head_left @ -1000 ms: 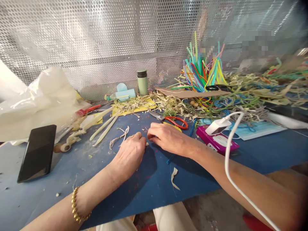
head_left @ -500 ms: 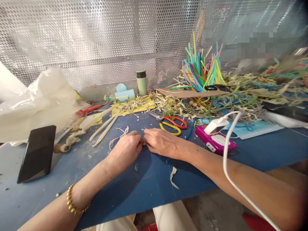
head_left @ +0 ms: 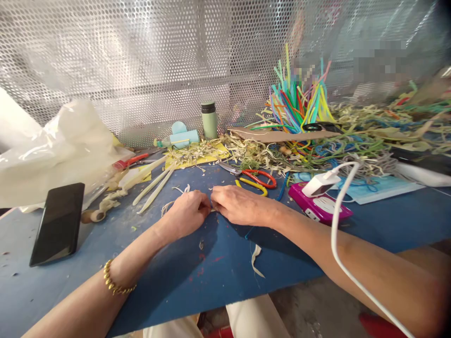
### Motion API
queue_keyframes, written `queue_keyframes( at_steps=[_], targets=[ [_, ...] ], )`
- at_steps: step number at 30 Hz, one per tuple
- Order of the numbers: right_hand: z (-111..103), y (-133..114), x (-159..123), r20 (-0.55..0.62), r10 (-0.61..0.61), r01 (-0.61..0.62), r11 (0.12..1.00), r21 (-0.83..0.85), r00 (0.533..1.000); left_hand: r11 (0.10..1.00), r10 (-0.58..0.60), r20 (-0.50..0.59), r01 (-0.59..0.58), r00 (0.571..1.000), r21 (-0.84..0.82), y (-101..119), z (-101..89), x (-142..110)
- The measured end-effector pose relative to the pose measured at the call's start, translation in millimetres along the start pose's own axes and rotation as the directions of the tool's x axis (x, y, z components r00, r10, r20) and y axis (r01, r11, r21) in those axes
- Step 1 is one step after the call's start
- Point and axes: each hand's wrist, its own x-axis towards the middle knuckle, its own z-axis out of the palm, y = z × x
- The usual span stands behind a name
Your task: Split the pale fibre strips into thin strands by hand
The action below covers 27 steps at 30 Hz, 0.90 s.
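Note:
Over the middle of the blue table, my left hand (head_left: 187,212) and my right hand (head_left: 243,205) meet almost fingertip to fingertip. Both are closed in a pinch. A small pale bit shows between them, but the fingers hide most of it, and I cannot make out what it is. Pale thin strips (head_left: 168,206) lie just behind my left hand. Beyond my right hand are scissors (head_left: 259,180) with one red and one yellow handle, lying with their blades apart. A loose pale strip (head_left: 257,262) rests nearer the table's front edge.
A black phone (head_left: 58,224) and a plastic bag (head_left: 66,145) are at left. Behind stand a green flask (head_left: 209,121) and colourful pipe cleaners (head_left: 299,103). On the right are a purple power socket (head_left: 320,205), a white cable (head_left: 336,234) crossing over my right forearm, and a blue mask (head_left: 387,188).
The whole view has shifted slightly. My hands stay together at nearly the same spot, with the fingers of my left hand turned a little.

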Motion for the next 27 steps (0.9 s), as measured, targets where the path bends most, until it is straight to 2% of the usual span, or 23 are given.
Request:
queue_keyframes(
  at_steps=[5,8,12,16,21,27],
  targets=[
    [-3.5,3.6,8.8,0.072,0.105,-0.110,0.992,0.067,0.992,0.997,-0.083,0.120,0.081,0.989,0.021,2.4,-4.4,12.9],
    [-5.6,3.7,11.0,0.054,0.137,-0.141,0.986,0.084,0.989,0.991,-0.125,0.124,0.118,0.984,0.059,4.4,-6.1,16.6],
    [-1.8,5.3,10.4,0.020,0.152,-0.154,0.984,0.091,0.988,0.995,-0.100,0.134,0.096,0.986,0.041,3.0,-7.7,18.0],
    [6.2,6.7,7.7,-0.035,0.177,-0.174,0.982,0.074,0.984,0.996,-0.090,0.066,0.090,0.994,0.002,1.9,-3.5,14.2],
    [4.5,3.2,3.7,-0.050,0.257,-0.257,0.967,0.007,0.965,0.985,0.024,-0.088,-0.008,0.996,0.174,13.5,5.0,-3.9],
    [1.2,0.5,0.5,-0.057,0.297,-0.292,0.953,0.081,0.953,0.929,0.075,-0.019,-0.063,0.997,0.364,27.2,4.2,-14.8]
  ],
)
